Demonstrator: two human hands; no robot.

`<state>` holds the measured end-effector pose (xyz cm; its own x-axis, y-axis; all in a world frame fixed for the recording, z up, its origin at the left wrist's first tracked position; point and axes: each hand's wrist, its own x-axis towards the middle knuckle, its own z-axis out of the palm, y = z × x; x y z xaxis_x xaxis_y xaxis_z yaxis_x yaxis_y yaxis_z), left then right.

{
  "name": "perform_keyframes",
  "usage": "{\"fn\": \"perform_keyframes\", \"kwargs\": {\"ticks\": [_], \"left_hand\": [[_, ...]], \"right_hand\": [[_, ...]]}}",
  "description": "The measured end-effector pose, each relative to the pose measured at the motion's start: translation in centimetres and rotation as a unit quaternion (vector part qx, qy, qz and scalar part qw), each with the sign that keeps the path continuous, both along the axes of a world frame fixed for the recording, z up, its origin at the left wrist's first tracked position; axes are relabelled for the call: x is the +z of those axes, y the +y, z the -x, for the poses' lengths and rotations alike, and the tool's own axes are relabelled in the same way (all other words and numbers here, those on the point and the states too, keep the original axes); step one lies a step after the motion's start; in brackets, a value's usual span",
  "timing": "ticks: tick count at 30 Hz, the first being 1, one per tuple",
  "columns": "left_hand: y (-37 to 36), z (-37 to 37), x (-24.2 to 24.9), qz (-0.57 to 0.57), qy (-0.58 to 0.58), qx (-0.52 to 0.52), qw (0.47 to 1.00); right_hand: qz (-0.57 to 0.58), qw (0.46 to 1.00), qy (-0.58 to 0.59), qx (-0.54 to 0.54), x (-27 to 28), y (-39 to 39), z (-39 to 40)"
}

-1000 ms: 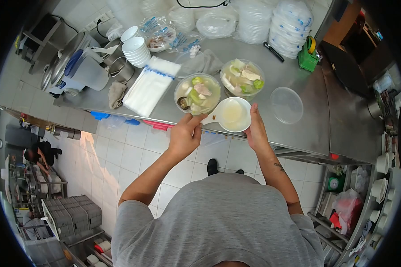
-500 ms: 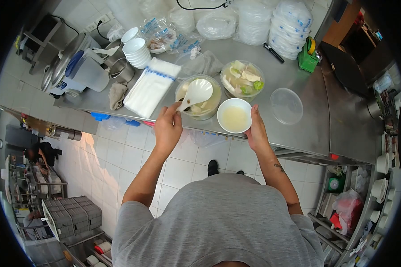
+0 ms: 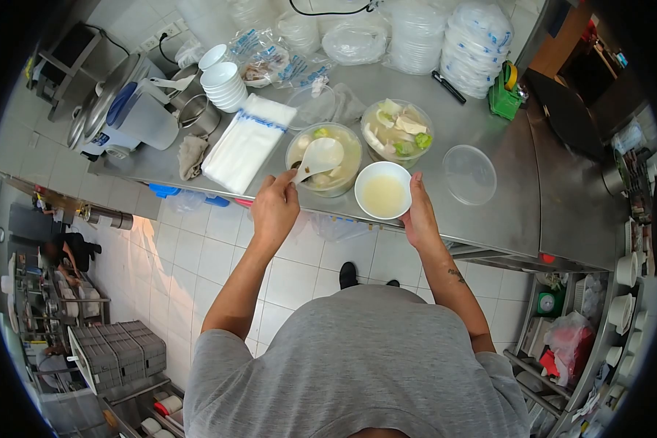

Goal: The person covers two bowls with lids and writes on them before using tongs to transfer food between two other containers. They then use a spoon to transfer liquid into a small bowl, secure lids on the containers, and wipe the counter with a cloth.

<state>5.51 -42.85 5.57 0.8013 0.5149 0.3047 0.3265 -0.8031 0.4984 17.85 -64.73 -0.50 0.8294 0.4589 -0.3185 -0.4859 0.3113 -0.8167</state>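
My left hand (image 3: 275,208) is closed round the handle of a white soup spoon (image 3: 323,155). The spoon's bowl lies over and partly in the broth of a clear plastic tub (image 3: 355,169) holding pale chunks and a green piece. On the right, my right hand (image 3: 420,215) grips a white bowl (image 3: 383,191) by its side, thumb at the rim. Pale, cloudy liquid fills part of that bowl. Just behind it stands a second clear tub of soup (image 3: 398,130) with cabbage, whitish slices and green vegetables.
A round clear lid (image 3: 470,174) lies on the steel counter (image 3: 500,212) at right. White folded plastic bags (image 3: 248,142) and stacked white bowls (image 3: 223,84) are at left. Wrapped container stacks (image 3: 476,47), a black marker (image 3: 449,87) and a green tape dispenser (image 3: 505,95) stand farther back.
The spoon has dipped and tilted lower into the left tub, and a green piece now shows behind it. The white bowl and my right hand have barely moved.
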Motion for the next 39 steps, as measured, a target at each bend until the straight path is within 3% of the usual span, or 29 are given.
{"fn": "perform_keyframes", "kwargs": {"ticks": [7,16,22,25,31,34,39], "left_hand": [[0.1,-0.3,-0.5,0.023,0.001,0.0,1.0],[0.1,-0.3,-1.5,0.274,-0.054,0.005,0.96],[0.3,-0.1,-1.8,0.298,-0.087,-0.022,0.95],[-0.1,0.1,-1.3,0.227,-0.092,-0.061,0.968],[-1.4,0.1,-1.7,0.219,-0.115,-0.136,0.959],[-2.6,0.4,-0.7,0.201,-0.042,-0.14,0.969],[-4.0,0.4,-0.3,0.07,-0.045,-0.163,0.983]], "right_hand": [[0.012,1.0,-0.001,0.001,0.2,-0.1,0.0],[0.025,1.0,-0.006,0.014,-0.9,-0.2,-0.7],[0.037,0.999,-0.013,0.018,-0.9,0.2,-0.8],[0.023,1.0,-0.011,0.017,-1.1,0.5,-0.8],[0.033,0.998,-0.033,0.031,-0.7,0.4,-0.9],[0.038,0.998,-0.036,0.022,-0.7,0.2,-1.0],[0.037,0.999,-0.026,0.013,0.1,-0.1,-0.9]]}}
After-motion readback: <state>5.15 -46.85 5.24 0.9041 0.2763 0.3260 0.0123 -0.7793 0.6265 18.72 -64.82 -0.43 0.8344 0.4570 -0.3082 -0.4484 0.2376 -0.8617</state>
